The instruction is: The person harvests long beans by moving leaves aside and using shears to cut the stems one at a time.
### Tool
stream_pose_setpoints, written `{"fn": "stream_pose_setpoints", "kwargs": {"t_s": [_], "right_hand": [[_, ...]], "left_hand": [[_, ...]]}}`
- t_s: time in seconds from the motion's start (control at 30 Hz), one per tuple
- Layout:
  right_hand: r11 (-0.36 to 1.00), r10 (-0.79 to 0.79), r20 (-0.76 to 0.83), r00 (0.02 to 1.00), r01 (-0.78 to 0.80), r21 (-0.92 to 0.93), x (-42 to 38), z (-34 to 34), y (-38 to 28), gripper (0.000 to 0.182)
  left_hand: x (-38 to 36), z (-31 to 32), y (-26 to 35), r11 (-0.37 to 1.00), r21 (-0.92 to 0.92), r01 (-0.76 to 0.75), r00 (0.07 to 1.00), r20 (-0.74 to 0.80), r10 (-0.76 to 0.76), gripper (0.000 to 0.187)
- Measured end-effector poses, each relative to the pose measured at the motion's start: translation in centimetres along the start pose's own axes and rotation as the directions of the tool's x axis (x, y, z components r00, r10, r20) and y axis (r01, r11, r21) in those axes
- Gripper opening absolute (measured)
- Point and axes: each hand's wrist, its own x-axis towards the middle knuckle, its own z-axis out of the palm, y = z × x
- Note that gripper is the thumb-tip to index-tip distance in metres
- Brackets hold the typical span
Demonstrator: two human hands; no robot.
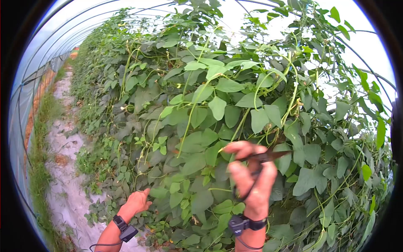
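Note:
My right hand (252, 174) is raised in front of the foliage, slightly blurred, with its fingers wrapped round a pair of dark scissors (277, 155). The blades point to the right, and a black handle loop hangs by the palm. Lower on the left, my left hand (136, 202) is beside the leaves at the plant's base, fingers apart and nothing visible in it. Between and above the hands spread climbing bean plants (193, 143) with broad green leaves. Long thin bean pods (195, 107) dangle among them; one paler pod (292, 90) hangs above my right hand.
A path of pale ground sheet (63, 147) runs along the left, with a grass strip (42, 168) beside it. Clear plastic greenhouse wall (21, 122) stands at far left. Curved metal hoops (58, 38) arch overhead. Wrist straps with small devices (240, 224) sit on both wrists, trailing cables.

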Motion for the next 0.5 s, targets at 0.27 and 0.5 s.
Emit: {"fn": "stream_pose_setpoints", "kwargs": {"t_s": [0.27,0.5], "right_hand": [[0.577,-0.289,-0.577,0.764,-0.342,-0.742,15.7,-17.2,4.8,0.051],[0.884,0.420,-0.270,0.866,-0.458,-0.093,15.2,-13.8,14.3,0.047]], "left_hand": [[1.3,-10.5,10.5,0.904,0.057,-0.423,0.891,0.208,0.404,0.032],[3.0,-18.3,21.8,0.198,-0.374,-0.906,0.377,-0.504,0.777,0.020]]}}
